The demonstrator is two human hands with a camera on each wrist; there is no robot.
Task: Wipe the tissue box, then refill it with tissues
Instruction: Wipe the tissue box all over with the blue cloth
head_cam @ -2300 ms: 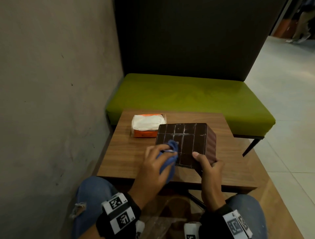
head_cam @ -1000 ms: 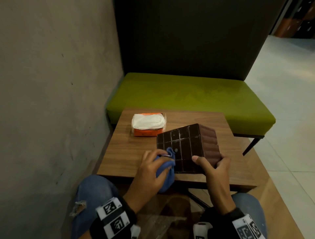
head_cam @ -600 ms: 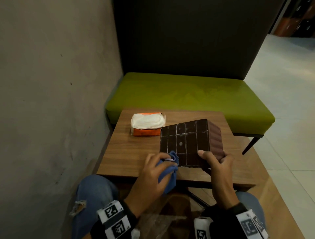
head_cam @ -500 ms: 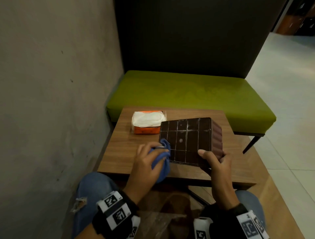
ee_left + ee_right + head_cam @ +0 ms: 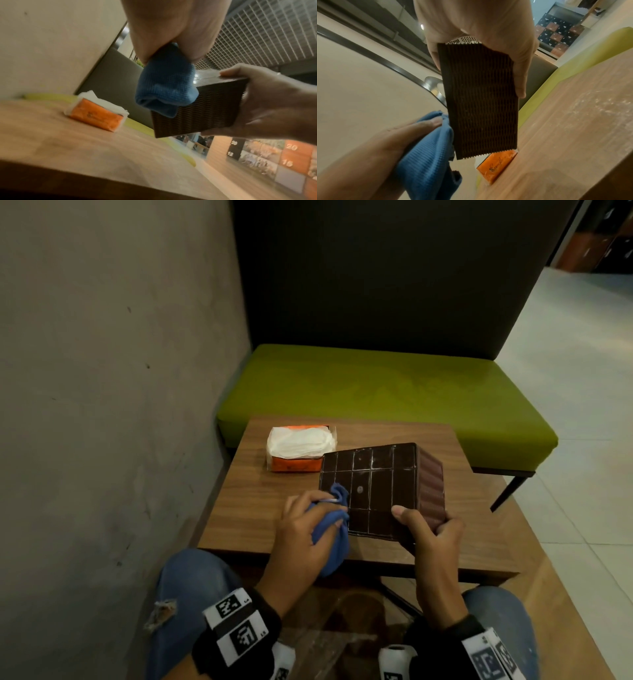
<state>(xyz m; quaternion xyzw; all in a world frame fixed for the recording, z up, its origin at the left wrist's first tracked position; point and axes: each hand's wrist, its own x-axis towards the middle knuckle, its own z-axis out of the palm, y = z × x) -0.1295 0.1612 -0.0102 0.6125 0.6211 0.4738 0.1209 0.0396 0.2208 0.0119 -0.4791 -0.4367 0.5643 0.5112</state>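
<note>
Blue cloth (image 5: 329, 537) is bunched in the left hand (image 5: 301, 537), nearest to the person; the fingers are curled around it and press it on the near left corner of the tissue box (image 5: 376, 491). The cloth looks soft and thick, so it should follow the grooves of the box without scratching.

Just beside it, the right hand (image 5: 430, 537) grasps the near right corner of the box — thumb on the upper face, the other fingers around the ribbed side. The box is dark brown and stiff. It is tilted up above the wooden table (image 5: 253, 508), with a flat panel marked in squares turned to the person; the left wrist view shows its near edge lifted clear of the wood. It seems light, because one hand holds it up at a corner. The glossy panel may be slippery, so the ribbed sides are probably the better place to take hold. Whether anything is inside the box, the pictures do not show.

Farther on the table, close behind the box, lies an orange tissue pack (image 5: 298, 453) — its top is open and white tissues fill it, soft and easy to crush.

Beyond the table stands a green bench (image 5: 394, 392) against a dark panel.
</note>
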